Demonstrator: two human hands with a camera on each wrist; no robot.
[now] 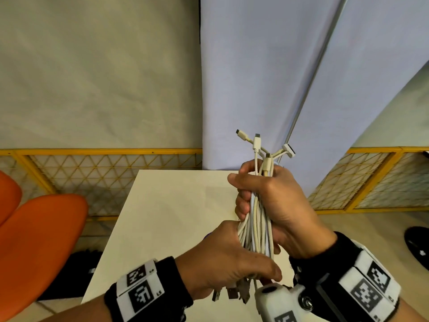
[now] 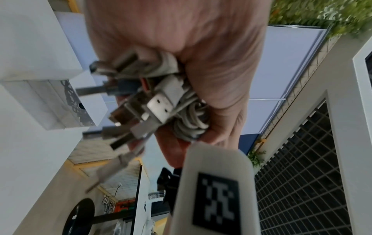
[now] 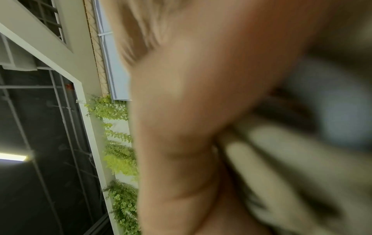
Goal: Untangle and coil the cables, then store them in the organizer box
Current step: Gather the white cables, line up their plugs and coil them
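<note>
A bundle of several white cables (image 1: 257, 224) is held upright above the white table (image 1: 167, 205). My right hand (image 1: 267, 196) grips the upper part of the bundle, with small white plugs (image 1: 256, 141) fanning out above the fist. My left hand (image 1: 229, 259) grips the lower end, where USB plugs (image 1: 234, 293) stick out below it. In the left wrist view those USB plugs (image 2: 141, 101) and cable loops (image 2: 189, 125) show inside the curled left hand (image 2: 201, 71). The right wrist view is blurred, showing only the right hand (image 3: 201, 127) and pale cable (image 3: 281, 159). No organizer box is in view.
An orange chair (image 1: 39, 240) stands at the left of the table. A yellow mesh fence (image 1: 99, 175) runs behind, with a pale blue curtain (image 1: 255, 77) at the back. A black round base (image 1: 417, 245) sits on the floor at the right.
</note>
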